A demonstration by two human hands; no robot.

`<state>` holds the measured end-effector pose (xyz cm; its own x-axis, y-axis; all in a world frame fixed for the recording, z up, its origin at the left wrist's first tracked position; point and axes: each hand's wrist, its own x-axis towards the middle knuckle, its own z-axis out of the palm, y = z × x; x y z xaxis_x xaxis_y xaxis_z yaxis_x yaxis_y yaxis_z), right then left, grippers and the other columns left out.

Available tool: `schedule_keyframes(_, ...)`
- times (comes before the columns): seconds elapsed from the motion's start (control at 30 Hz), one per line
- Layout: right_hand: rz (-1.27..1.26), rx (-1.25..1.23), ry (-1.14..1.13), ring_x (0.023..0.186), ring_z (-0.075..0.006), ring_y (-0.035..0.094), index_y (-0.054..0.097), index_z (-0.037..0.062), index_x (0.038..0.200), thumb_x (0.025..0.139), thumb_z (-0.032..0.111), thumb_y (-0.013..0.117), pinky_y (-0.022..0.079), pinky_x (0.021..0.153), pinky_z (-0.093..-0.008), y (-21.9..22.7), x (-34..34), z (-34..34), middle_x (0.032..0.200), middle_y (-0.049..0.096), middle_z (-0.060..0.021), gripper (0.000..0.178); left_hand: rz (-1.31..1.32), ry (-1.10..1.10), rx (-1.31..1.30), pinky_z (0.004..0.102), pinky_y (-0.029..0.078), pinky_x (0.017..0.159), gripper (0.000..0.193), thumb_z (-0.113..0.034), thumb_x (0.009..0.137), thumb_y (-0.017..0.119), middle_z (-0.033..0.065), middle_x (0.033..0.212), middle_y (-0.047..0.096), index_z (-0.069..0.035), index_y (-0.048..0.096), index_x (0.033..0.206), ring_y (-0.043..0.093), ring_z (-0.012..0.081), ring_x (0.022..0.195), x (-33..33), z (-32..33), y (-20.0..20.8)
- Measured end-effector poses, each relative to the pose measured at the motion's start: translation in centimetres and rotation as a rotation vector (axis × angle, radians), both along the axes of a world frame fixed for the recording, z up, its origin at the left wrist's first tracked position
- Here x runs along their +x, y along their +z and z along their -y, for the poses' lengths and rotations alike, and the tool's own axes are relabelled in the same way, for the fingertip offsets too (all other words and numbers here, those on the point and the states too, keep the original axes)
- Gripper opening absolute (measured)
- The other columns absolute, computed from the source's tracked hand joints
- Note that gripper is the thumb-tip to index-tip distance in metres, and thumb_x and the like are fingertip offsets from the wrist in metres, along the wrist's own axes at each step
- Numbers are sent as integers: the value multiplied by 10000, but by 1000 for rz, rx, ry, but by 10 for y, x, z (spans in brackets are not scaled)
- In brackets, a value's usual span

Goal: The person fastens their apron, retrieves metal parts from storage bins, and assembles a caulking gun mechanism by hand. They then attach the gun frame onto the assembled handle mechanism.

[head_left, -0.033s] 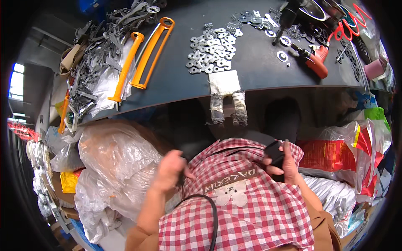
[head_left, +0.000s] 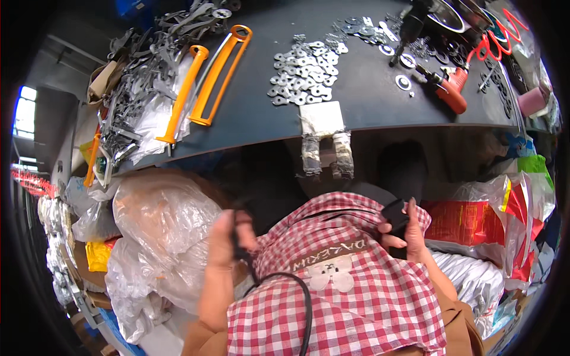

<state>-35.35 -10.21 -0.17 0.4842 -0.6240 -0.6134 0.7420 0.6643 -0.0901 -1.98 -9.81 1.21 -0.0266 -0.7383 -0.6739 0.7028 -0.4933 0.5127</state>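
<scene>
a red glossy package (head_left: 460,221) with yellow trim lies low on the right, just below the dark bench edge. beside it, further right, a crumpled red-and-silver foil bag (head_left: 522,237) stands against a green bag (head_left: 534,167) at the picture's rim. on the left, a big clear plastic sack (head_left: 163,216) with brownish contents bulges under the bench; under it sits a yellow packet (head_left: 98,255), partly covered, and more clear plastic bags (head_left: 133,296) pile below. on the checked apron, a brown label strip (head_left: 323,260) with pale lettering sits above a small white patch (head_left: 332,277). no screens show.
</scene>
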Motion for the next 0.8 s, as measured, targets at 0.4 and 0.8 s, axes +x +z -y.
schedule_keyframes(0.4, -641, -664, 77, 559, -94, 520, 473, 37, 979, 802, 141, 572, 430, 537, -203, 16, 32, 4, 824, 597, -89, 228, -59, -694, -157, 204, 289, 363, 250, -277, 875, 468, 7, 572, 444, -34, 520, 847, 362, 79, 363, -72, 24, 7)
schedule_keyframes(0.8, -1141, -1366, 162, 688, -202, 573, 531, 51, 681, 576, 66, 726, 449, 600, -264, 14, 29, -1, 783, 570, -87, 222, -132, -749, 2, 155, 305, 364, 173, -243, 886, 455, -45, 598, 467, -91, 491, 811, 404, 25, 424, -97, 23, 5)
